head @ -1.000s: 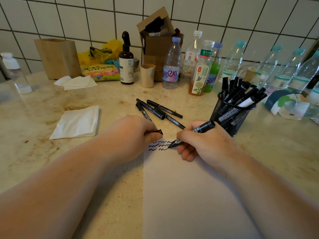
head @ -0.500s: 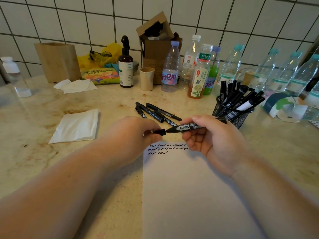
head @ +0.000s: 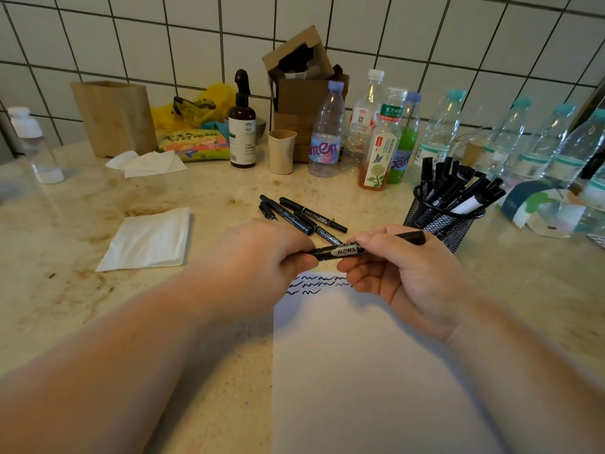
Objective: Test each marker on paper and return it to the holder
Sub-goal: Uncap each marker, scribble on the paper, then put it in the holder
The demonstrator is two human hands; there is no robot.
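Black marker [head: 357,249] gripped by both hands, left [head: 262,257] capping it, right [head: 402,270] holding the barrel. Next, probably drop it into the holder [head: 438,224] just beyond.

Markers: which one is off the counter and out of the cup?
The marker with the AOWA label, held level between both hands above the paper. Others lie on the counter or stand in the mesh cup.

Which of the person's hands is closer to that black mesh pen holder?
The right hand. It holds the marker just in front of the mesh holder, nearly at its base. The left hand grips the marker's other end, farther off to the holder's left.
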